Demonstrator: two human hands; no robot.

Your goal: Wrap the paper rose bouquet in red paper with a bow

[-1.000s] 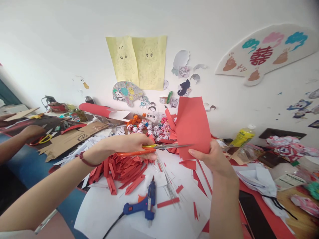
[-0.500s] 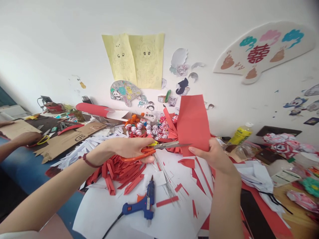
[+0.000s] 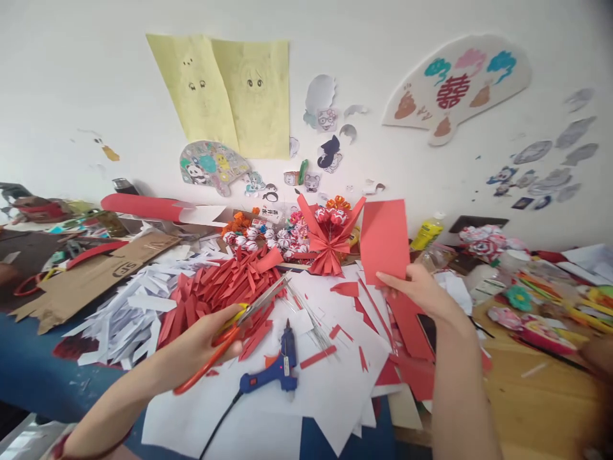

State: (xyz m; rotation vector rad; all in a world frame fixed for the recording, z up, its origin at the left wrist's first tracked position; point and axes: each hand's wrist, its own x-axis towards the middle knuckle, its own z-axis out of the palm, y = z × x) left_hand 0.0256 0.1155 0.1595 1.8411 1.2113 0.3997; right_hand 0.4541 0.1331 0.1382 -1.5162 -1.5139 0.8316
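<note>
My left hand (image 3: 218, 342) is closed around the orange and yellow handles of a pair of scissors (image 3: 261, 300). The blades point up and to the right, over the edge of a heap of folded red paper pieces (image 3: 211, 287). My right hand (image 3: 424, 291) pinches a sheet of red paper (image 3: 383, 239) by its lower right corner and holds it upright. Scissors and sheet are apart. Left of the sheet stands a fan-folded red paper piece (image 3: 330, 246) with red-and-white paper balls behind it. A blue glue gun (image 3: 282, 370) lies on white paper below.
White paper strips (image 3: 129, 313) and torn cardboard (image 3: 96, 268) lie to the left. Thin wires (image 3: 311, 319) and red scraps are strewn over the white sheet (image 3: 330, 396). A yellow bottle (image 3: 428, 231) stands at the back right. Craft pieces cover the wooden surface (image 3: 536, 396).
My left hand has drawn the scissors down and left, off the red sheet. My right hand still holds the sheet. The view has turned rightward, and the co-worker's hands at left are mostly out of frame.
</note>
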